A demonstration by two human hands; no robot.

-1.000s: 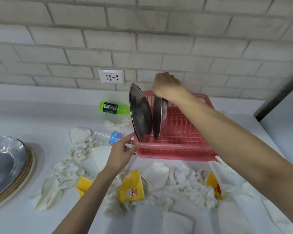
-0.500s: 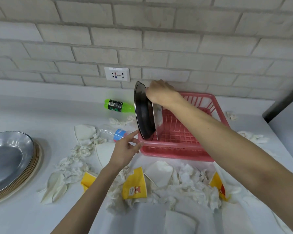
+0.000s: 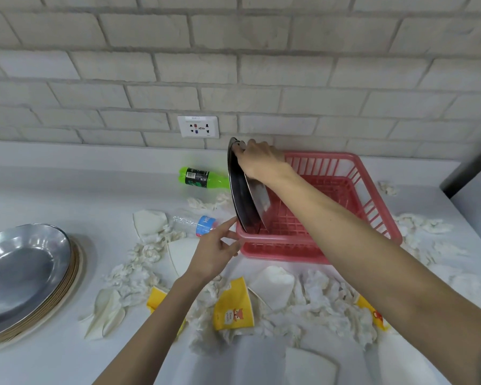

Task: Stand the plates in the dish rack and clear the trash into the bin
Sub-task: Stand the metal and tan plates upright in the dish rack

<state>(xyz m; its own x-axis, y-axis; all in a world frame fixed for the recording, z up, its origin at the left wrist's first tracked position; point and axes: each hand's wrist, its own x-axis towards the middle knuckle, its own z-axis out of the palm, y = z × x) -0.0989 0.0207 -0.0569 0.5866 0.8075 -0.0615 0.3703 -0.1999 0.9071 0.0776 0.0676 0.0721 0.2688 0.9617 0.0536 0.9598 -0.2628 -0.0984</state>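
Two steel plates stand on edge at the left end of the pink dish rack, leaning against each other. My right hand grips their top rims. My left hand touches the rack's front left corner with straight fingers. A stack of plates, steel on top of brown ones, lies at the left on the counter. Crumpled white tissues, torn yellow paper cups, a green bottle and a clear bottle are strewn around the rack. No bin is in view.
A white brick wall with a socket runs behind the counter. More tissue lies to the right of the rack. A grey surface edge rises at the far right. White paper pieces lie near the front.
My right hand has pushed the second plate left until it leans against the first. The left hand has stayed at the rack's corner. The view has shifted slightly.
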